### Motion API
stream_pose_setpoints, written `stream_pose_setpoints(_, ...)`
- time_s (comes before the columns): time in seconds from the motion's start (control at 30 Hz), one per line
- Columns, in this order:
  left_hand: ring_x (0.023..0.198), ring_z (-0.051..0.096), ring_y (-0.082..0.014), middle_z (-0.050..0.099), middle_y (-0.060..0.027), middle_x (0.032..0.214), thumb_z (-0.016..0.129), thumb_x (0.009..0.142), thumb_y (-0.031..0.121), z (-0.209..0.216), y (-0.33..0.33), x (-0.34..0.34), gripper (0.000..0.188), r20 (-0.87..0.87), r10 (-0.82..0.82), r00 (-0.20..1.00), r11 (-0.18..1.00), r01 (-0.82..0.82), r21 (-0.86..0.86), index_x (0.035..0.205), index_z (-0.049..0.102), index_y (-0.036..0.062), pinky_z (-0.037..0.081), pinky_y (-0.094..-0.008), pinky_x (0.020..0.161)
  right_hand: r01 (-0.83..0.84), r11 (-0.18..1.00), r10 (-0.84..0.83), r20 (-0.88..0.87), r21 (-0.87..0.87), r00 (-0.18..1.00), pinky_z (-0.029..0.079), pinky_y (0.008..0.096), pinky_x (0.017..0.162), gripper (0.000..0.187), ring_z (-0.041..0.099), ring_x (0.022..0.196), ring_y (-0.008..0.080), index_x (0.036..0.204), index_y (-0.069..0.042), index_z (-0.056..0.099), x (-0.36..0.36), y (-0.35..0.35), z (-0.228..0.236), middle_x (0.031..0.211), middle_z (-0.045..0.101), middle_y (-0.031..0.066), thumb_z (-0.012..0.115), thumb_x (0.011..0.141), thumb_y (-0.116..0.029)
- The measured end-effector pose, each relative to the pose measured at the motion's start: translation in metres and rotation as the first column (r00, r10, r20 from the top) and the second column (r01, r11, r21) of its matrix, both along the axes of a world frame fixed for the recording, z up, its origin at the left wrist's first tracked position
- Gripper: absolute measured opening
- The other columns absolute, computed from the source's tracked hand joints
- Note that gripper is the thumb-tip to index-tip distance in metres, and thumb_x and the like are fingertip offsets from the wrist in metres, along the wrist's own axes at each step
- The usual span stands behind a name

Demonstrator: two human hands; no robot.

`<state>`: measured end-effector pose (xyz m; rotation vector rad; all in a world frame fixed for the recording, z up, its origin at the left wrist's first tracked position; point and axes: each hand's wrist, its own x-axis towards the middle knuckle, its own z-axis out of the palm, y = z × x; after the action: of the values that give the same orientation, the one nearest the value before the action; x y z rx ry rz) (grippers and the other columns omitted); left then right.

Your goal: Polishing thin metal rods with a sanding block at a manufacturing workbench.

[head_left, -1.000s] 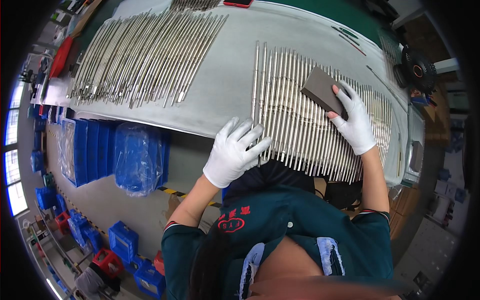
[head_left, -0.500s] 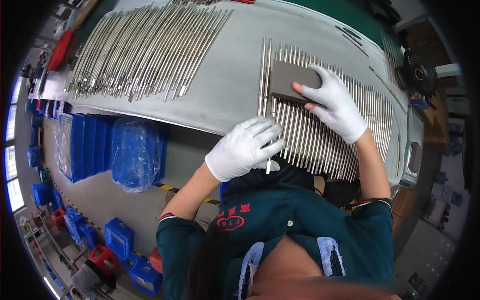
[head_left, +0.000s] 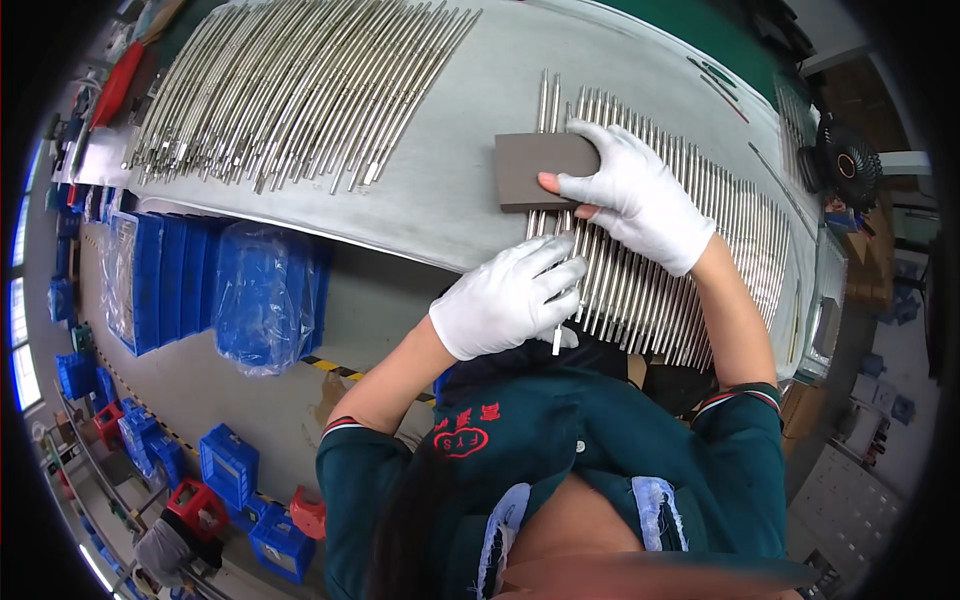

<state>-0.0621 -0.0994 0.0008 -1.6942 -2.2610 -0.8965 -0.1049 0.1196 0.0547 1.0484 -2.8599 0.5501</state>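
Right gloved hand (head_left: 640, 195) pressed flat on a grey-brown rectangular abrasive block (head_left: 540, 170), fingers spread over its right end, atop the left edge of a row of slim silver metal rods (head_left: 690, 270) on the grey table (head_left: 440, 190). Left gloved hand (head_left: 510, 298) laid on the rods' near ends, fingers loosely extended.
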Motion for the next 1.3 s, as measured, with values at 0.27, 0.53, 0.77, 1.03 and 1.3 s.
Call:
stream_pose_setpoints(0.27,0.113,0.056,-0.0331,0.058,-0.0100,0.117,0.064,0.073,0.021,-0.017,0.002,0.006,0.032,-0.009,0.097,0.995,0.992,-0.096,0.087,0.104,0.057,0.0118,0.048,-0.0462,0.096,0.013,0.999,-0.013,0.014,-0.036,1.000,0.042,0.0414,0.097,0.045,0.053,0.108,0.0375,0.120,-0.022,0.065,0.003,0.009,0.002,0.129,0.050,0.0204,0.071,0.076,-0.012)
stream_pose_setpoints(0.53,0.110,0.057,-0.0352,0.058,-0.0109,0.115,0.071,0.066,0.050,-0.026,-0.001,0.005,0.053,0.054,0.075,0.996,0.986,-0.082,0.148,0.100,0.058,0.0122,0.046,-0.0492,0.097,0.270,0.962,-0.272,0.085,0.037,0.958,0.044,0.0407,0.098,0.050,0.054,0.111,0.0368,0.121,-0.023,0.066,0.019,0.067,0.005,0.134,0.049,0.0211,0.071,0.074,-0.005)
stream_pose_setpoints(0.77,0.110,0.058,-0.0354,0.059,-0.0101,0.114,0.071,0.065,0.053,-0.023,-0.002,0.004,0.056,0.015,0.088,0.996,0.989,-0.090,0.116,0.101,0.059,0.0127,0.048,-0.0463,0.095,0.008,0.999,-0.007,0.015,-0.036,1.000,0.042,0.0422,0.097,0.047,0.052,0.109,0.0375,0.121,-0.023,0.065,0.009,-0.006,-0.003,0.130,0.050,0.0198,0.072,0.074,-0.015)
stream_pose_setpoints(1.03,0.111,0.058,-0.0361,0.059,-0.0102,0.115,0.073,0.066,0.049,-0.021,-0.003,0.001,0.053,0.099,0.072,0.992,0.986,-0.086,0.141,0.103,0.059,0.0138,0.049,-0.0445,0.093,0.189,0.979,-0.191,0.035,0.074,0.981,0.043,0.0426,0.097,0.048,0.053,0.110,0.0379,0.119,-0.024,0.066,0.015,0.036,0.003,0.131,0.051,0.0191,0.073,0.074,-0.010)
stream_pose_setpoints(1.3,0.113,0.057,-0.0350,0.057,-0.0116,0.120,0.073,0.070,0.050,-0.026,-0.006,0.004,0.053,0.146,0.096,0.985,0.982,-0.118,0.149,0.103,0.055,0.0127,0.048,-0.0435,0.094,0.326,0.945,-0.325,0.048,-0.016,0.945,0.041,0.0428,0.101,0.049,0.051,0.115,0.0403,0.123,-0.021,0.065,0.029,0.064,0.011,0.134,0.048,0.0218,0.070,0.076,-0.009)
